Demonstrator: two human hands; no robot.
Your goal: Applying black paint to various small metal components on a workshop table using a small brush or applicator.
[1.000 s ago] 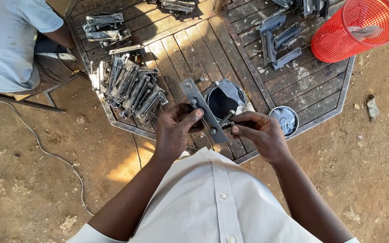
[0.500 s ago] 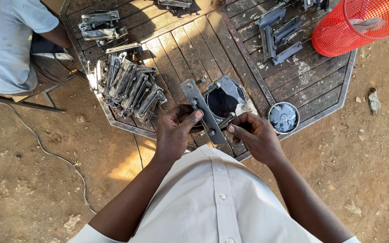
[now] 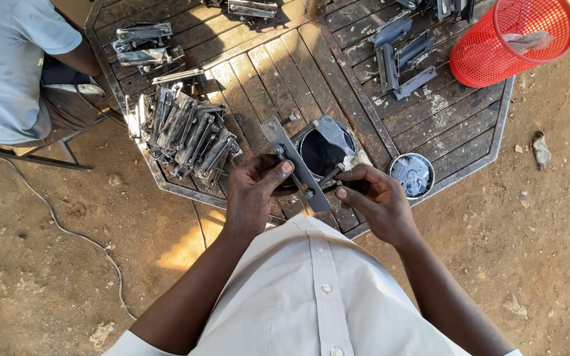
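My left hand [image 3: 253, 191] grips a long grey metal plate [image 3: 293, 160], thumb across its middle, holding it tilted over the near edge of the wooden octagonal table [image 3: 338, 92]. My right hand [image 3: 372, 198] pinches a small dark tool or bolt [image 3: 331, 178] against the plate's lower right side. A black round container [image 3: 321, 151] sits just behind the plate. What the right fingers hold is too small to tell exactly.
A pile of several similar metal parts [image 3: 186, 132] lies at the table's left. More parts [image 3: 400, 56] lie at the back right beside a red mesh basket [image 3: 509, 39]. A small round tin [image 3: 411, 175] sits near my right hand. Another person [image 3: 14, 72] sits at left. A cable [image 3: 67, 227] crosses the dirt.
My hands and the plate have stayed nearly in place; the right hand shifted slightly along the plate's lower edge. The view moved a little.
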